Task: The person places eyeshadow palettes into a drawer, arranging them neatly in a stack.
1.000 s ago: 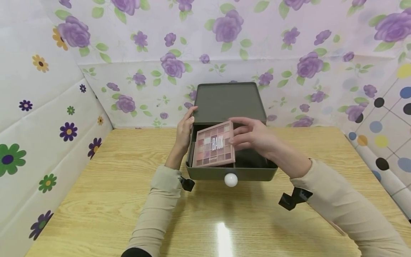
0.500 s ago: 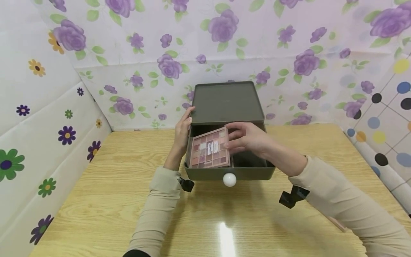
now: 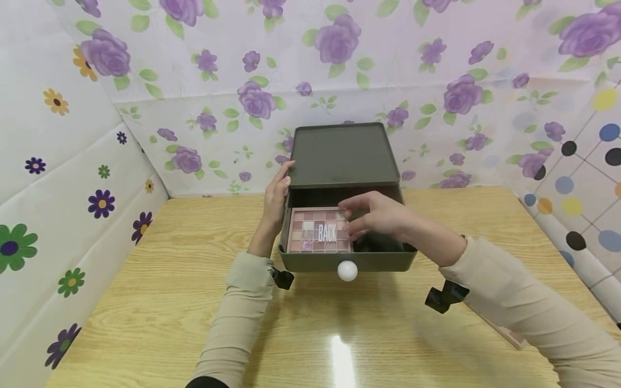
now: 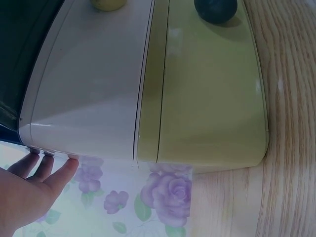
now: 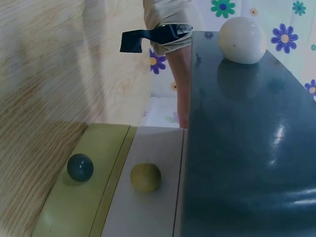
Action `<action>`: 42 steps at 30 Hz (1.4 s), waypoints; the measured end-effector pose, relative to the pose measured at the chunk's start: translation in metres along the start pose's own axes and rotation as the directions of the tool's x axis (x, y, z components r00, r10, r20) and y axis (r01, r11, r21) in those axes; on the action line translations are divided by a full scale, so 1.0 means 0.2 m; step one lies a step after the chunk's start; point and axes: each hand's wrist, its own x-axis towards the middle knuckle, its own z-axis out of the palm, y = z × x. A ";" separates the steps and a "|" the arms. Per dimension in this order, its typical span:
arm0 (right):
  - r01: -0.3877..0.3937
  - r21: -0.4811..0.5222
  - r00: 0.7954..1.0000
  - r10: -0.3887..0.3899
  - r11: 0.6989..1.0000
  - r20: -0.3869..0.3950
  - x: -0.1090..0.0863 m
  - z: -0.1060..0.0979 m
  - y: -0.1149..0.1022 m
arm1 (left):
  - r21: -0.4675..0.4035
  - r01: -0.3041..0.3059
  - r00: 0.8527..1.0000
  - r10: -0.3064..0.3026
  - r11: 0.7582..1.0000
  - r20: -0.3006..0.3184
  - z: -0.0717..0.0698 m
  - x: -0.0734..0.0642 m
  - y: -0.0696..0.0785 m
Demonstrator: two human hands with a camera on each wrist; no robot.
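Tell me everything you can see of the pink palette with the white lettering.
The pink palette is flat and boxy, its pale pink frame around a grid of pinkish, mauve and beige squares, with "BACK" across it in white. It looks like card or plastic. It lies face up, roughly flat, in the left side of the open dark drawer. The right hand has fingers at its right edge; whether they grip it is unclear.

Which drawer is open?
The dark top drawer with the white knob: it is pulled out, while the white drawer and yellow-green drawer below are closed.
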 end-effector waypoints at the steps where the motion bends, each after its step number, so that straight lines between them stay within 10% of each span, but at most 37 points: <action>1: 0.003 -0.003 1.000 -0.003 1.000 0.002 0.00 0.00 0.00 | -0.002 -0.001 1.000 0.001 1.000 0.002 0.00 0.00 0.00; 42: 0.243 0.011 0.959 -0.239 0.970 -0.154 -0.49 -0.22 0.14 | -0.038 0.001 1.000 -0.001 0.999 -0.008 0.00 0.00 0.00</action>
